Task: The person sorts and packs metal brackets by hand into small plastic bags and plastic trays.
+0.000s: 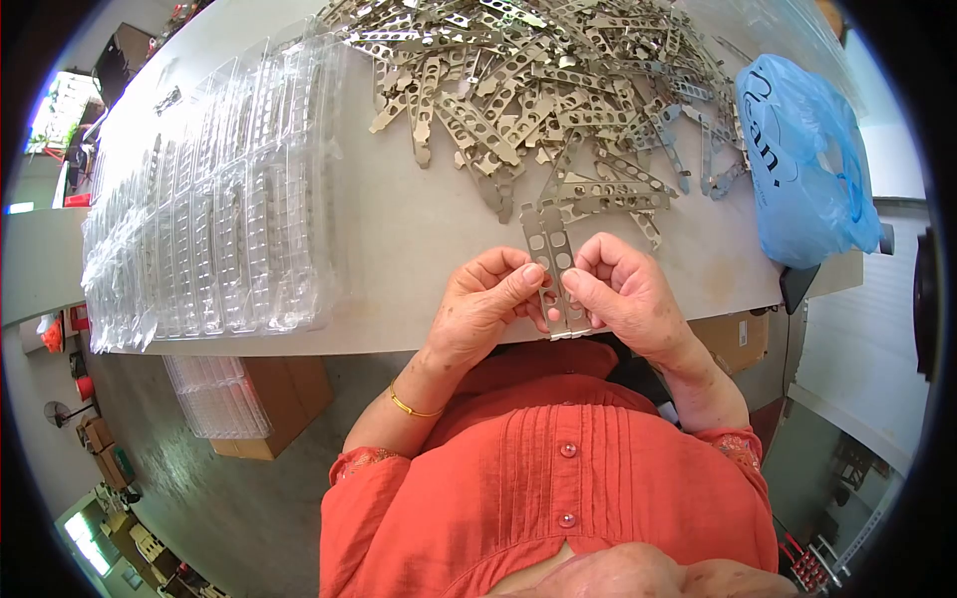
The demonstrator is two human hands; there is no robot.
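Between my hands, near the table's front edge, two flat perforated metal strips (pixel 539 242) stand side by side, long and narrow with large round holes. My left hand (pixel 486 299) is closed on the left strip, thumb against its face and fingers curled behind. On the other side my right hand (pixel 626 294) pinches the right strip (pixel 560 245) between thumb and fingers. Their lower ends show just below my fingertips. Just beyond the upper ends lies a large loose pile of similar metal strips (pixel 538 95), overlapping at all angles.
Clear plastic trays (pixel 214 199) in film, with rows of slots, cover the table's left side. A blue plastic bag (pixel 807 159) stands at the right edge. Under the table are a cardboard box (pixel 289 399) with more trays (pixel 216 397) and another carton (pixel 733 341).
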